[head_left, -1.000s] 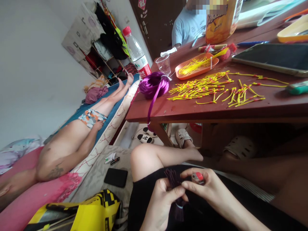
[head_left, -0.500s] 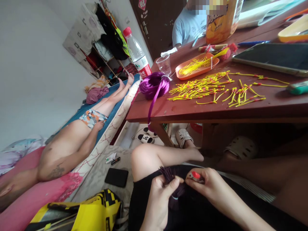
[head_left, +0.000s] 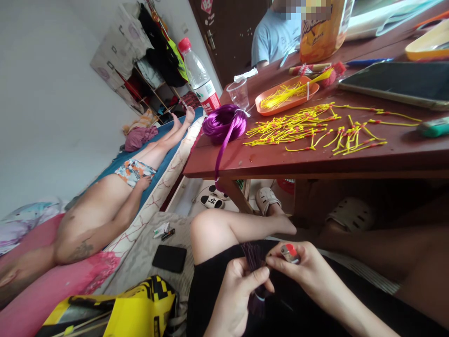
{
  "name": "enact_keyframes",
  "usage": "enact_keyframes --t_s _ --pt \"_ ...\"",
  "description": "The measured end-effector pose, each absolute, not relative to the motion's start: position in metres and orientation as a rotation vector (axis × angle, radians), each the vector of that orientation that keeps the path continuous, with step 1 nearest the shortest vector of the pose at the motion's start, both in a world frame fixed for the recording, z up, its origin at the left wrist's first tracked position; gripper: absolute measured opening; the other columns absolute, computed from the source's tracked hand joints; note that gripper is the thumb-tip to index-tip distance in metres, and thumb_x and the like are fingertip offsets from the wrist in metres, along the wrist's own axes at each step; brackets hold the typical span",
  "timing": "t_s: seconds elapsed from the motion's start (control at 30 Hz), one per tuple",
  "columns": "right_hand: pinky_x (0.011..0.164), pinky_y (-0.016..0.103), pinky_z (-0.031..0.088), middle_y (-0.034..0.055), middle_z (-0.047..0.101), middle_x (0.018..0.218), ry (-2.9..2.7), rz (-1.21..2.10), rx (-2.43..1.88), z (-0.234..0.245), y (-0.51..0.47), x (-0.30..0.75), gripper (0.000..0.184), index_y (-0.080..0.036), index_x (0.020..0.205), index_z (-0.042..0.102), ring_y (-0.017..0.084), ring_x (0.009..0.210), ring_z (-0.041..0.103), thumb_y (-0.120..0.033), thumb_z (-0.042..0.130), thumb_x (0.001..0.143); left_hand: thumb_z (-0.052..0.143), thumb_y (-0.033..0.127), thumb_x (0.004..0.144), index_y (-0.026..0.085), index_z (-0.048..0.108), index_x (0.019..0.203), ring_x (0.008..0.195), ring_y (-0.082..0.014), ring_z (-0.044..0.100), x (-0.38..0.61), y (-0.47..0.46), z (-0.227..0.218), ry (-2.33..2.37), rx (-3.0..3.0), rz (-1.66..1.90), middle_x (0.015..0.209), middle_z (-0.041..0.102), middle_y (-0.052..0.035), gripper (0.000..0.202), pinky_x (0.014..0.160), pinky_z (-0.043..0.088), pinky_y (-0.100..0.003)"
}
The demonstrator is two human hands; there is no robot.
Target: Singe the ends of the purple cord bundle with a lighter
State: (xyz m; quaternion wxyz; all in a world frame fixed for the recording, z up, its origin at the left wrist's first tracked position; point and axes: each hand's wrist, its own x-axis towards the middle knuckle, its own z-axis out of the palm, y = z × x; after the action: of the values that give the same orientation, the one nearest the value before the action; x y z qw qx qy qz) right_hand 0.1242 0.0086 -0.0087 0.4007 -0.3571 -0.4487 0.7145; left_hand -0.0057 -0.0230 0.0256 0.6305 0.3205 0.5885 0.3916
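Observation:
Over my lap, my left hand is closed around a bundle of dark purple cords. Their cut ends fan out above the thumb, and a pale tie circles the lower part. Close beside it, my right hand has a lighter with a red top tucked in its curled fingers. Its thumb and fingertip pinch together at the edge of the bundle, perhaps on a single cord end too small to make out. No flame shows.
On the red-brown table lie a purple cord coil, knotted yellow cords, an orange tray, a plastic cup, a bottle and a tablet. One person sits across; another lies on the bed.
My left hand has shifted slightly down with the bundle, showing more cord ends. My right hand has turned a little, so more of the lighter's metal top shows.

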Motion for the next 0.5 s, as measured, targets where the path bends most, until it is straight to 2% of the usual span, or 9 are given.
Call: enact_keyframes --t_s 0.3,0.4,0.5 --pt "0.052 0.022 0.036 -0.0004 0.058 0.050 -1.149 1.799 -0.899 -0.0127 0.0086 0.1255 0.025 -0.014 0.057 0.060 0.012 0.051 0.045 -0.034 0.059 0.071 0.060 0.020 0.071 0.012 0.058 0.057 0.052 -0.0104 0.045 -0.0077 -0.0249 0.0218 1.447 0.835 0.975 0.050 0.054 0.0006 0.017 0.054 0.034 -0.022" --pt "0.049 0.022 0.032 -0.0025 0.051 0.051 -1.165 1.742 -0.960 -0.0128 0.0097 0.1285 0.027 -0.014 0.061 0.058 0.011 0.050 0.040 -0.040 0.058 0.071 0.059 0.021 0.072 0.012 0.058 0.058 0.052 -0.0106 0.044 -0.0091 -0.0251 0.0211 1.479 0.846 0.970 0.050 0.054 0.0007 0.017 0.054 0.033 -0.022" --pt "0.047 0.022 0.029 -0.0043 0.039 0.048 -1.144 1.696 -1.090 -0.0152 0.0092 0.1330 0.039 -0.016 0.063 0.056 0.011 0.048 0.035 -0.048 0.041 0.079 0.059 0.022 0.072 0.012 0.058 0.056 0.054 -0.0113 0.044 -0.0094 -0.0253 0.0223 1.524 0.845 0.960 0.050 0.053 0.0002 0.019 0.055 0.033 -0.022"
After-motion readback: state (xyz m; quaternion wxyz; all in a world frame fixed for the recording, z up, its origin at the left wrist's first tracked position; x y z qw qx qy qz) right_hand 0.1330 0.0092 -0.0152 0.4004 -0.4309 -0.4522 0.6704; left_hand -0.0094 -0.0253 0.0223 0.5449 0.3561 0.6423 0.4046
